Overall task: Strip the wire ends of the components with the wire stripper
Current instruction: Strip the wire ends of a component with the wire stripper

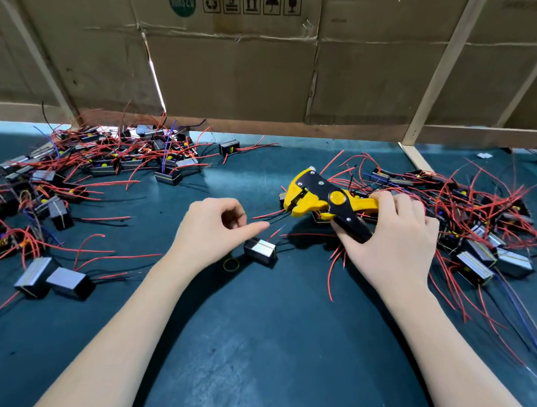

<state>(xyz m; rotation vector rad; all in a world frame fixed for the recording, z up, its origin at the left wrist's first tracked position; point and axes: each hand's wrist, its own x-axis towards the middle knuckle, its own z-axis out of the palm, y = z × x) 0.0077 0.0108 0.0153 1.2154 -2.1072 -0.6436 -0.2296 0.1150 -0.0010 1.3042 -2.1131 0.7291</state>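
component (260, 251): small light block on the surface, just past the left hand (214, 230)
wires (267, 216): thin and floppy, pinch near the tip
left fingers: loosely curled, holding nothing
right hand (393, 236): gripping the wire stripper (323, 201) handles

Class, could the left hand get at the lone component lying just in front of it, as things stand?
Probably yes. The left hand holds nothing, and the component lies apart from both piles, beside its fingertips on bare mat. The right hand grips the wire stripper, further right.
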